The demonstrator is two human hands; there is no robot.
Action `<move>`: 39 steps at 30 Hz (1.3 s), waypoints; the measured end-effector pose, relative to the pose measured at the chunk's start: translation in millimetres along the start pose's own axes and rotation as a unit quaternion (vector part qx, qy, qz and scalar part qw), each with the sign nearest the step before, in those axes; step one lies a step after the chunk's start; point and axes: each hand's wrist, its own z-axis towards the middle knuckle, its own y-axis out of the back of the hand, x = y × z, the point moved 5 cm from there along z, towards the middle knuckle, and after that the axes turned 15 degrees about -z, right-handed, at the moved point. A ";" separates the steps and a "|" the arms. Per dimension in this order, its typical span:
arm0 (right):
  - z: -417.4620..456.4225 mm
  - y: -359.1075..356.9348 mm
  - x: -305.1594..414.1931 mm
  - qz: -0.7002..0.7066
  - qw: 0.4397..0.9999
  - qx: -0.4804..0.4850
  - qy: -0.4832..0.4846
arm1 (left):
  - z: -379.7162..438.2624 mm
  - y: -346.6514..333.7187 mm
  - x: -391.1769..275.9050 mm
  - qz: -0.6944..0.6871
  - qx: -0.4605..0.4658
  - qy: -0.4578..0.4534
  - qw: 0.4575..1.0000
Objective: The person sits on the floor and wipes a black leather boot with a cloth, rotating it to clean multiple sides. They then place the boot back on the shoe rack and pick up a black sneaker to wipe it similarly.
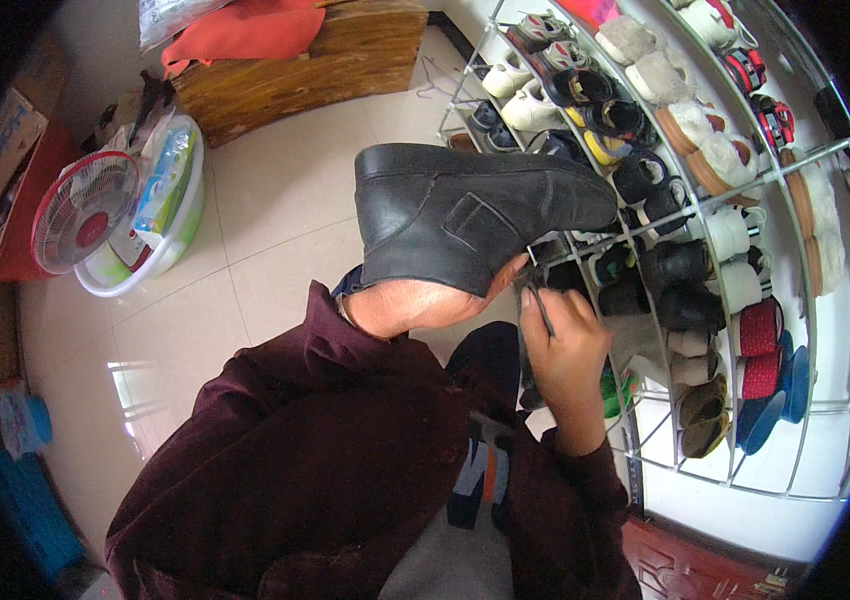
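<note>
A black leather ankle shoe [462,210] is held up on its side before me, its toe pointing right and its sole edge uppermost. My left hand [425,306] reaches inside the shoe's opening; its fingers are mostly hidden, and one shows at the opening's right end. Just right of and below the shoe, my right hand [564,341] is closed around a thin dark item [545,311], which I cannot identify. Part of that item hangs below the hand.
A metal shoe rack [740,180] full of shoes and slippers stands close on the right. On the left are a white tub [192,217], a fan with a red rim [87,217] and a red box [50,172]. A wooden chest [305,67] stands beyond the tiled floor.
</note>
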 end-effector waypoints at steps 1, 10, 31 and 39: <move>1.1 2.7 3.6 0.030 0.999 -0.032 -0.006 | 1.2 -2.1 2.7 -0.011 0.011 0.015 1.000; 6.2 12.2 4.4 0.145 0.979 -0.138 -0.046 | -1.7 -3.8 11.9 -0.285 -0.010 0.153 0.946; 3.7 -3.3 41.6 -0.003 0.984 -0.123 0.127 | -13.4 -35.1 32.0 -0.909 -0.120 0.290 0.274; 30.8 9.4 51.2 -0.033 0.986 -0.090 0.136 | -22.0 -50.3 25.2 -0.917 -0.094 0.281 0.266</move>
